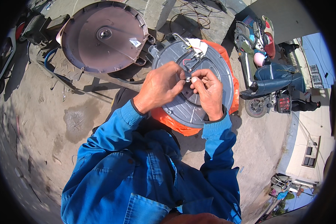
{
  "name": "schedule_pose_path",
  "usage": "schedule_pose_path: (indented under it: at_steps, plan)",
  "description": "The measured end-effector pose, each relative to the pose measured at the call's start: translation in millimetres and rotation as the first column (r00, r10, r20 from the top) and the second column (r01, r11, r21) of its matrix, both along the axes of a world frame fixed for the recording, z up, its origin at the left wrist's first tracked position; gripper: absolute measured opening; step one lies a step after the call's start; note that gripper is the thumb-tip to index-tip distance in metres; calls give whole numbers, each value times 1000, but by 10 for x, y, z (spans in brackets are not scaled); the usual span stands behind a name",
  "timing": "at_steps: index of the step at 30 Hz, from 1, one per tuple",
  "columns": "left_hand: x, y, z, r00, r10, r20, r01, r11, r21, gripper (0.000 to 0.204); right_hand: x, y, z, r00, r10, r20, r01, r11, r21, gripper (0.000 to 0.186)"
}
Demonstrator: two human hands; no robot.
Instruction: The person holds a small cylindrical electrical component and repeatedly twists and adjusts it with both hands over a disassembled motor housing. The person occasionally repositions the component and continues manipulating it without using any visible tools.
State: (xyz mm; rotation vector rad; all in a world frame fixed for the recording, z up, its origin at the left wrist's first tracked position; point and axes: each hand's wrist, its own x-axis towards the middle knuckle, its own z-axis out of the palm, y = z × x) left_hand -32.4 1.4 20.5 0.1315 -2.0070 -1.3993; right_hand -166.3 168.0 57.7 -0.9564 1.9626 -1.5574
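Over a round grey housing (216, 99) in front of me, both hands meet. My left hand (158, 87) is closed, its thumb and fingers pinching at a small shiny metal piece (187, 79). From the other side my right hand (209, 91) pinches the same piece; its exact kind is too small to tell. Just beyond the fingertips, thin red and yellow wires (187, 61) run across the housing's inner side. A crumpled white sheet (198, 45) lies at its far edge. Orange plastic sheeting (175, 123) shows beneath the housing.
A large round brown cover (104, 52) with a central knob lies at far left on a metal frame. A concrete block (158, 13) and tangled cable (196, 16) are beyond. Parked at right is a scooter with a blue cover (280, 76); a person in dark clothes (306, 105) is farther off.
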Motion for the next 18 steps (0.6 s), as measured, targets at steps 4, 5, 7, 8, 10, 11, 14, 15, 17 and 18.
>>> schedule_pose_path:
  at_steps: [4, 5, 7, 8, 10, 11, 14, 15, 17, 18]
  plan:
    - [-2, -11, -4, 1000, -9, 4, 9, 1000, 13, 15, 0, -2, 3, 1000, -4, -23, 4, 1000, 21, 12]
    - [-4, -12, -5, 1000, -9, 13, 9, 1000, 21, 15, 1, -2, 3, 1000, -5, -23, 5, 1000, 23, 12]
    - [-5, -6, -4, 1000, 1, 19, -1, 1000, 18, 16, 1, -6, 5, 1000, -5, -29, 6, 1000, 29, 12]
    - [-5, -4, -4, 1000, 6, 22, -6, 1000, 16, 16, 1, -5, 8, 999, -4, -33, 5, 999, 33, 12]
    - [-5, -4, -4, 1000, 10, 23, -10, 1000, 12, 16, 4, -7, 10, 999, -9, -32, 10, 999, 31, 12]
    - [-5, -4, -4, 1000, 12, 23, -12, 1000, 9, 16, 7, -10, 10, 1000, -15, -25, 16, 1000, 26, 12]
    - [-8, -2, -9, 1000, 17, 18, -17, 1000, 0, 18, 11, -13, 16, 1000, -22, -13, 22, 1000, 22, 12]
    - [-9, -5, -11, 1000, 17, 16, -16, 1000, -3, 19, 10, -15, 19, 1000, -22, -11, 22, 1000, 22, 12]
    - [-9, -9, -17, 1000, 16, 13, -16, 1000, -10, 20, 10, -18, 22, 1000, -21, -11, 21, 999, 25, 13]
    - [-10, -10, -19, 1000, 14, 12, -14, 1000, -6, 21, 12, -18, 24, 1000, -21, -12, 21, 999, 26, 13]
